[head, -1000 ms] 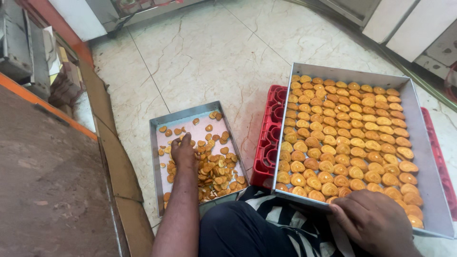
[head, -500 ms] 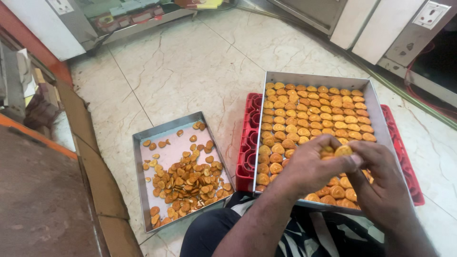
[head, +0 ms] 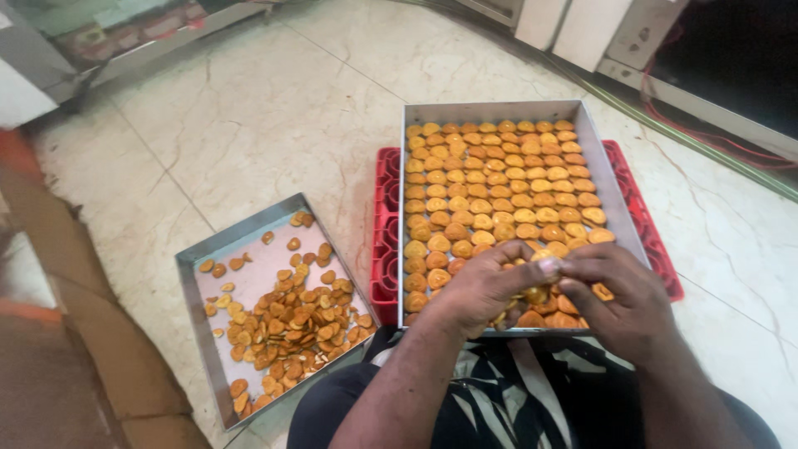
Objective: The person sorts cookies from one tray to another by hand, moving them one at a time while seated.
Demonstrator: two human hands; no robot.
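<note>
Both your hands are down over the near edge of the big metal tray, the one sitting on the red crate. Your left hand is curled, fingers pinched in on a small clutch of the round orange-brown biscuits, and your right hand meets it fingertip to fingertip, narrowed to a pinch, one biscuit just showing near its fingers. Exactly how many pieces sit in your left palm, I cannot tell; they're mostly hidden.

These look light, thin and brittle, baked dry, so my guess is they'll snap or crumble if squeezed. Take each one by its rim between thumb and forefinger, a gentle pinch, and lay it flat in the row. They're stiff, not slippery, so no hard grip needed.

The neat rows fill the big tray almost to its near edge, right where your hands hover. Off to your left on the marble floor sits the smaller tray, with loose biscuits heaped in a jumble toward its near side.

Against a second ago: your left hand was then reaching into that smaller tray and your right was resting at the big tray's near corner. Now the left has crossed over and joined the right.
</note>
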